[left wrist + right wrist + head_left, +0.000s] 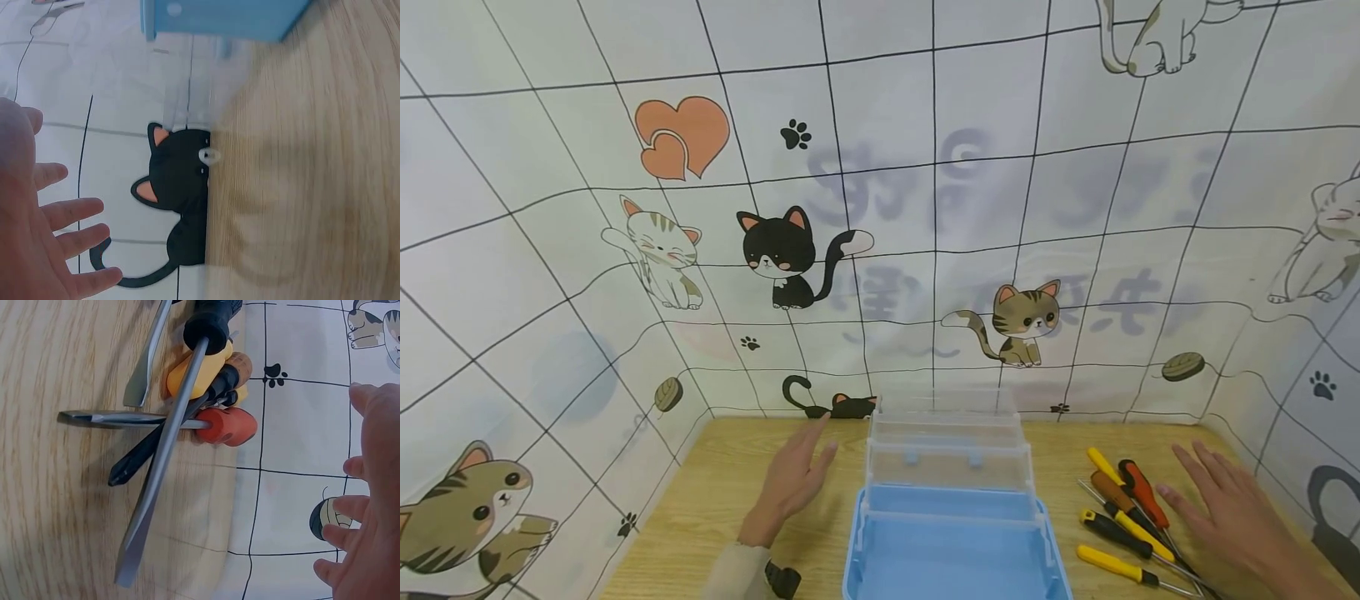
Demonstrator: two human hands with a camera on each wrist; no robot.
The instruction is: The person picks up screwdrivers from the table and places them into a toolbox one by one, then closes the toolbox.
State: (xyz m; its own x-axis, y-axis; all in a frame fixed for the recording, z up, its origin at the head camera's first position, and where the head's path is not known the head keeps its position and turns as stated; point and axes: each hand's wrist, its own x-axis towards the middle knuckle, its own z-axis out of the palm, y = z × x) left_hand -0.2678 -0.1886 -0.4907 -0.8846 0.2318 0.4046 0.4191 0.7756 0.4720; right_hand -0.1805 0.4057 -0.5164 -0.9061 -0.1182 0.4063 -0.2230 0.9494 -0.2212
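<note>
A light-blue plastic box [955, 562] stands on the table between my hands, its transparent lid [951, 462] raised at the back. To the left of the box, my left hand [790, 479] has its fingers extended and holds nothing. On the other side lies a loose pile of screwdrivers with yellow, black, brown and red handles. The red-handled screwdriver [1142, 492] is nearest to my right hand [1236, 512], whose fingers are spread with nothing in them. In the right wrist view, a long flat-blade screwdriver [164, 450] crosses over other shafts.
The wood-grain table [700, 500] ends at a white wall covering [895, 208] with printed cats and grid lines. Side walls with the same print stand left and right. A dark wristband [783, 581] sits by my left sleeve [735, 571].
</note>
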